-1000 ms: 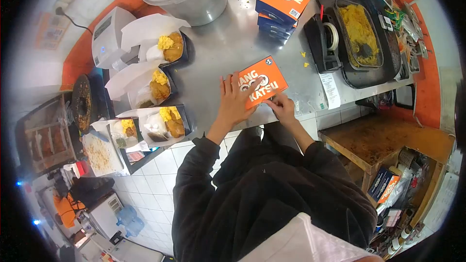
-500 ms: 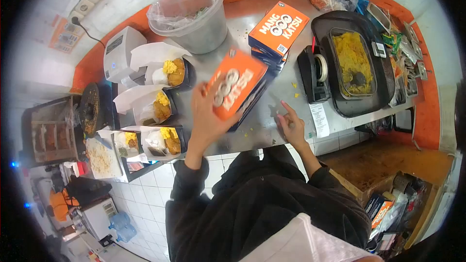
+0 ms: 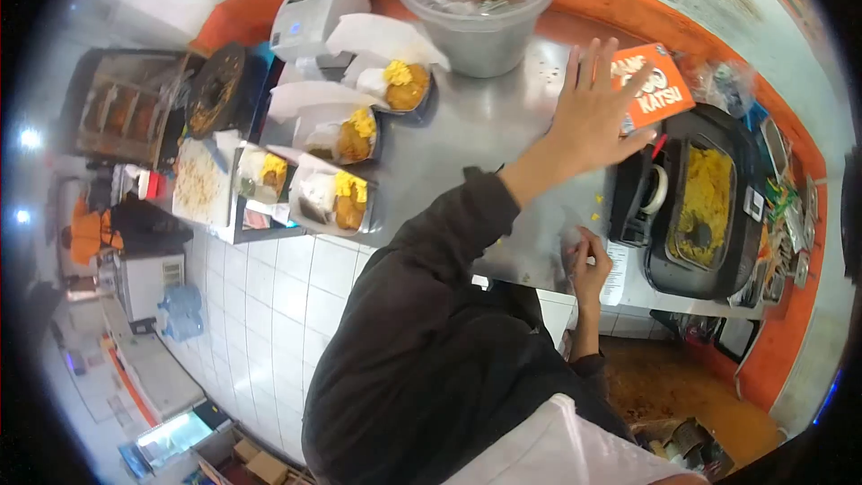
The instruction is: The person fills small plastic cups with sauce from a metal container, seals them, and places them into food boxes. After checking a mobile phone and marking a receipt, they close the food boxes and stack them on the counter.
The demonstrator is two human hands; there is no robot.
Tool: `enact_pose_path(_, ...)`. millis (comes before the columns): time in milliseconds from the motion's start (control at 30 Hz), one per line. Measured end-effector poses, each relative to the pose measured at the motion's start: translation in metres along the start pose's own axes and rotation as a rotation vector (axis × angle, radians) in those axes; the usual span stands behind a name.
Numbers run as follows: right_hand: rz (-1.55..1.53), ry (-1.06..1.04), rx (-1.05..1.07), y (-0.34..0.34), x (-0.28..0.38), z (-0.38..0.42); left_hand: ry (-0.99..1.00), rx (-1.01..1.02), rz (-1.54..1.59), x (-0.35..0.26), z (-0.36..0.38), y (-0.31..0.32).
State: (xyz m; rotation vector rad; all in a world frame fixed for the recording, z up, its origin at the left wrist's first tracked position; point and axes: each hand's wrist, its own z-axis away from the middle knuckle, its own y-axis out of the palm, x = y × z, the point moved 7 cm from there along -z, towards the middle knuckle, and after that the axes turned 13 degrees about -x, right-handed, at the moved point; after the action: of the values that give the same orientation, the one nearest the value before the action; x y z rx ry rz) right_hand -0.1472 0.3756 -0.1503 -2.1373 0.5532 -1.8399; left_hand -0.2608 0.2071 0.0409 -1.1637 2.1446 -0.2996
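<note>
My left hand [image 3: 593, 112] reaches far over the steel counter with its fingers spread. It overlaps an orange box [image 3: 658, 90] printed with "KATSU" at the top of the stack. My right hand [image 3: 588, 262] is low over the counter's near edge, its fingers loosely bent and slightly apart, with nothing visible in them. Beside it hangs a paper receipt [image 3: 615, 274]. Left of my left arm stand opened food boxes with rice, fried cutlet and yellow topping: a rear one [image 3: 406, 88], a middle one [image 3: 346, 137] and a front one [image 3: 337, 200].
A lined grey bucket [image 3: 476, 31] and a white printer [image 3: 316, 18] stand at the back. To the right are a black tape dispenser [image 3: 633, 207] and a tray of yellow food [image 3: 705, 207]. A cutting board [image 3: 199, 181] lies at left, near another filled box [image 3: 260, 173].
The orange box that my left hand was holding is out of its grip, and that hand has moved right to the stack, fingers spread. My right hand's fingers have bent. The view has swung left.
</note>
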Motion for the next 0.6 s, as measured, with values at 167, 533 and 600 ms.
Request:
enact_pose_path(167,-0.139,-0.102,0.129,0.083,0.054,0.022,-0.051,0.166,-0.154,0.087,0.057,-0.172)
enact_pose_path(533,-0.010,-0.251,0.702,0.342,0.138,0.123,-0.125,0.541,-0.647,0.273,0.160,-0.329)
enact_pose_path(600,0.045,-0.151,0.699,0.321,0.136,0.112,-0.010,0.462,-0.600,0.250,0.155,-0.316)
